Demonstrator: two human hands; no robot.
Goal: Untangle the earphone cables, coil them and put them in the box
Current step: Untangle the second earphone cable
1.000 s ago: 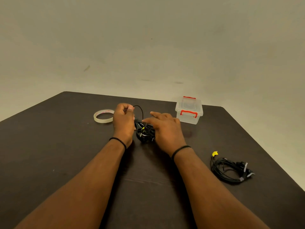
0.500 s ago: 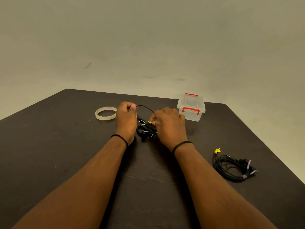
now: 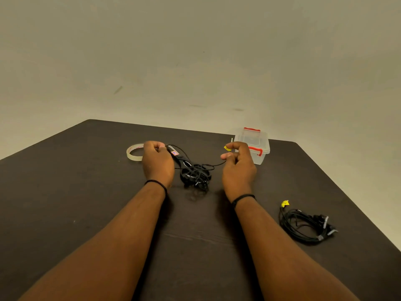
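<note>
The tangled earphone cables [image 3: 195,175] sit on the counter [image 3: 86,192] between my two hands, and I judge the untangling barely begun: most of the bundle is a knotted heap. My left hand [image 3: 157,161] is curled closed, pinching one strand at its upper end, at about 10 o'clock from the heap. My right hand [image 3: 237,164] pinches another strand near a yellow tag [image 3: 227,148], at about 2 o'clock, so two ends are drawn apart. A second bundle [image 3: 306,224] lies untouched at 4 o'clock, well apart. Coiling and boxing are both left. The box [image 3: 255,141] stands at 2 o'clock behind my right hand; I cannot tell whether its lid is latched or what it holds. A tape roll [image 3: 132,152] is partly hidden behind my left hand.
</note>
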